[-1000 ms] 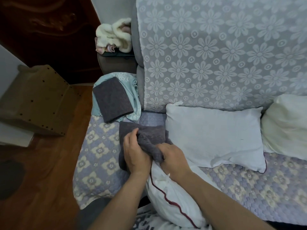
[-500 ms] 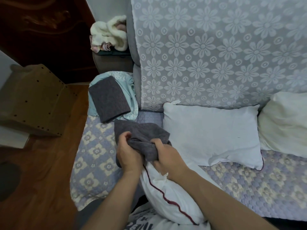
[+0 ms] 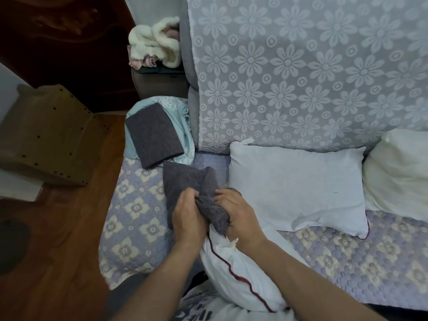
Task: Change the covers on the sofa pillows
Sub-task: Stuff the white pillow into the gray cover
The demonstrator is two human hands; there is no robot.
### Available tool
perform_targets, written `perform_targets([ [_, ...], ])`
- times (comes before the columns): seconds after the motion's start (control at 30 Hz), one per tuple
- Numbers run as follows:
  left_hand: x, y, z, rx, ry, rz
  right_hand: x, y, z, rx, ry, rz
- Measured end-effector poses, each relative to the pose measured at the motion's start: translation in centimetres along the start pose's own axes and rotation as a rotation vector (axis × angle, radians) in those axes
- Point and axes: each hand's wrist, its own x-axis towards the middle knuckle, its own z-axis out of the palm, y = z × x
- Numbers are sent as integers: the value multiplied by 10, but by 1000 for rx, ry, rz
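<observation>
Both the left hand and right hand are gripping the bunched mouth of the dark grey textured pillow cover, apparently gathering it (opening hidden) to slip over the white red-piped pillow propped against the person's lap.

A fluffy white bundle sits on the sofa arm. A brown wooden box stands on the wood floor.

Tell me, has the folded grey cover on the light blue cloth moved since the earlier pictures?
No. The folded grey cover lies on the light blue cloth beside the sofa backrest, as before; only the camera shifted.
</observation>
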Motion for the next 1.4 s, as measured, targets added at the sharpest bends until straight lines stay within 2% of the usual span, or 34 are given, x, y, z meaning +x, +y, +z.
perform_targets([
  [0.13,0,1,-1,-66,-79,-118,-13,4,-7,84,-98,379],
  [0.23,-1,7,-13,-345,-141,-361,-10,5,-13,0,-128,438],
  [0.3,-5,6,-22,-540,-329,-425,-2,6,-17,-85,-193,443],
  [0.43,-17,-10,-42,-1058,-815,-532,3,7,-20,-199,-327,458],
  [0.5,-15,-14,-48,-1177,-935,-559,4,4,-20,-159,-339,496],
  [0.6,-5,-5,-43,-1161,-885,-560,9,4,-25,-68,-305,618],
  [0.67,-1,6,-37,-1034,-850,-521,8,9,-33,46,-289,689],
  [0.8,-1,19,-35,-814,-950,-460,-2,14,-36,-9,-303,714],
  [0.87,1,20,-37,-779,-950,-497,-4,10,-33,-2,-186,721],
  [1.0,4,26,-35,-680,-738,-448,-3,-9,-31,-14,-7,695],
  [1.07,5,29,-31,-726,-640,-484,-3,-21,-33,120,63,802],
  [1.13,6,30,-30,-757,-628,-489,-3,-29,-37,245,4,906],
  [1.27,9,25,-31,-701,-658,-412,-3,-30,-41,255,-313,856],
  [1.33,13,25,-32,-734,-691,-440,0,-28,-39,268,-358,826],
  [1.4,16,27,-34,-777,-707,-491,0,-23,-34,141,-346,732],
])
